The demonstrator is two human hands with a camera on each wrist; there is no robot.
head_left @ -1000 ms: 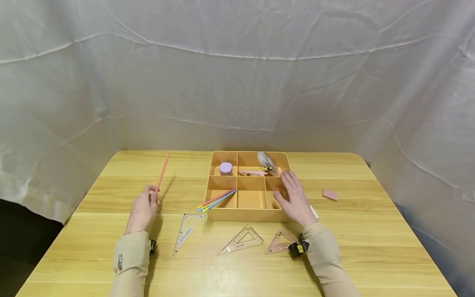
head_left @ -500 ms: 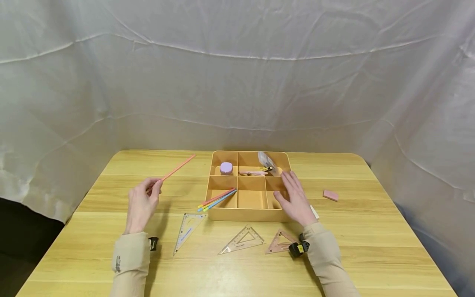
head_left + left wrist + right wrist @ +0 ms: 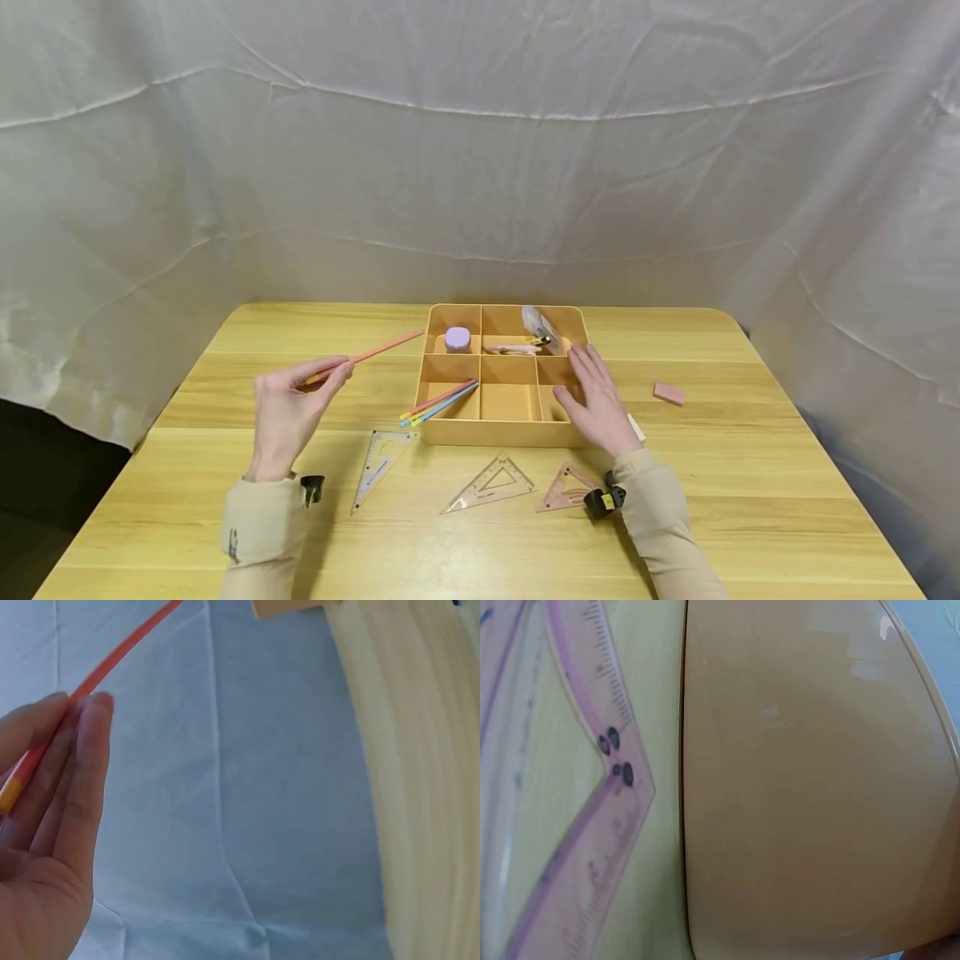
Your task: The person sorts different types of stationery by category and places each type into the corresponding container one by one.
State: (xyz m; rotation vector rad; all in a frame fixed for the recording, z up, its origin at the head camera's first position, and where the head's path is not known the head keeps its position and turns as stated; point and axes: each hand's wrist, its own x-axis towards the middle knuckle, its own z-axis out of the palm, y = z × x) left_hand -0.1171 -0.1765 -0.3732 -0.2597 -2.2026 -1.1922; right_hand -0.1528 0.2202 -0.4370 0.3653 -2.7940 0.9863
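Observation:
My left hand pinches a slim red pencil between thumb and fingers, above the table left of the organizer box. In the left wrist view the pencil slants up past the fingertips, its yellow end near the palm. My right hand rests on the right side of the tan organizer box, fingers extended. Several coloured pencils lean over the front-left compartment's wall. A purple lidded item sits in the back-left compartment; pink and yellow-black items and a clear plastic piece lie in the back-right one.
In front of the box lie a clear set square, another clear set square and a pink one. A pink eraser lies to the right. A white item shows beside my right wrist. Grey cloth hangs behind the table.
My left hand has lifted the red pencil and turned it from nearly upright to slanting right, its tip now close to the box. The right hand stays in place.

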